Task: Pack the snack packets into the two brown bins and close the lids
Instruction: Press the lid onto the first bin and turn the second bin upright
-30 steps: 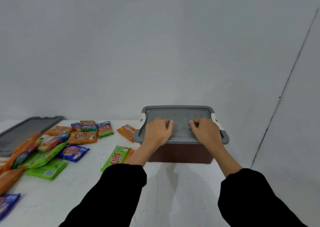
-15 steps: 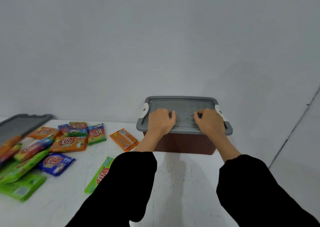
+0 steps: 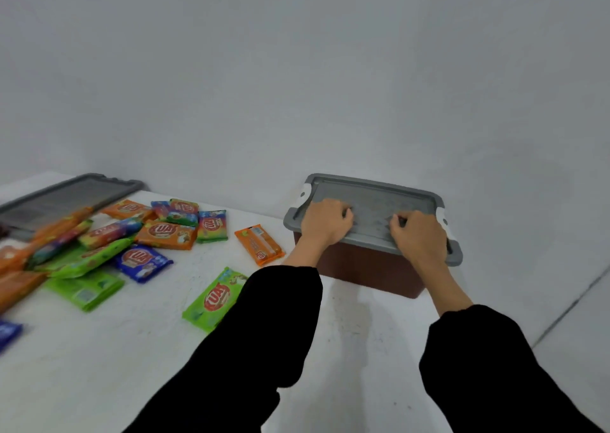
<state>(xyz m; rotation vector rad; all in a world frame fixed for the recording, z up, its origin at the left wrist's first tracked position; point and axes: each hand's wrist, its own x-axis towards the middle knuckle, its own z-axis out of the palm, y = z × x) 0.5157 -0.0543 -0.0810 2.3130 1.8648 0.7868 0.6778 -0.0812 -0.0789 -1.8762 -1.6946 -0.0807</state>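
Two hands are on the grey lid point(image 3: 373, 201) of the brown bin point(image 3: 373, 267), which stands at 1 o'clock on the white table point(image 3: 132, 366), close to the wall point(image 3: 297, 69). The left hand point(image 3: 325, 223) and right hand point(image 3: 417, 236) each bear on the lid's near half with fingers curled under, holding nothing, knuckles down on the plastic.

This looks like the closing of the first bin. The lid sits flat on the rim, and the white latches point(image 3: 305, 196) at its 9 and 3 o'clock ends probably need snapping down next, though I cannot tell whether they are already locked. Plenty remains after that. A heap of loose packets point(image 3: 165, 234) lies at 10 o'clock, with a second grey lid point(image 3: 66, 195) beyond it, and the second bin is out of view.

The green packet point(image 3: 218, 297), at 7 o'clock of the bin, carries a red oval with white letters, seemingly "KUAT". A similar badge shows on the blue packet point(image 3: 142, 261) and on the orange packet point(image 3: 260, 244) at the bin's 9 o'clock, but the smaller print is unreadable
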